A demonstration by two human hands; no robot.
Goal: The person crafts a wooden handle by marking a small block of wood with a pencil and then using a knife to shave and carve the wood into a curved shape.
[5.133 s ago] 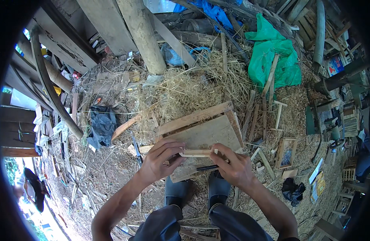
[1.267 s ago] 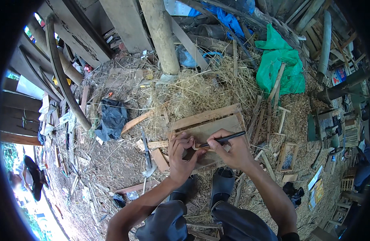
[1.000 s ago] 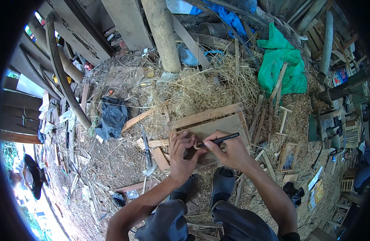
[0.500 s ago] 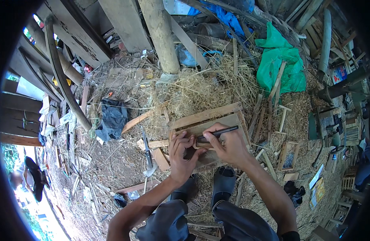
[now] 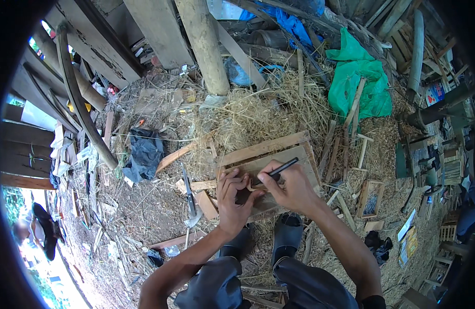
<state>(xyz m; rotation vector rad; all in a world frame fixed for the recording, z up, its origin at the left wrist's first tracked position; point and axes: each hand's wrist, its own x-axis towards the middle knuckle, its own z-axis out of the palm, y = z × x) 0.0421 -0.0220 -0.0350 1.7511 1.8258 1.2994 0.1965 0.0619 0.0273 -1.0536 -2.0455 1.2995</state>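
My left hand (image 5: 236,201) is closed on a small piece of pale wood (image 5: 256,187), fingers curled at its left end. My right hand (image 5: 286,188) grips a black pen (image 5: 287,164), slanted with its lower end at the wood; the exact tip is hard to make out. Both hands are over a worn board (image 5: 286,154) with a wooden frame strip (image 5: 263,144) along its far edge, just above my booted feet. A knife (image 5: 188,190) lies on the ground left of my left hand, among wood offcuts (image 5: 205,205).
Straw (image 5: 263,110) covers ground beyond the board, by a wooden post (image 5: 201,46). A black plastic sheet (image 5: 145,154) lies left, a green bag (image 5: 358,92) upper right, a small wooden box (image 5: 370,198) right. A blurred person (image 5: 22,232) is at the far left edge.
The pen, earlier lying on the board, is now in my right hand. My left hand moved right with the wood. In the last second the pen's upper end swung up and left.
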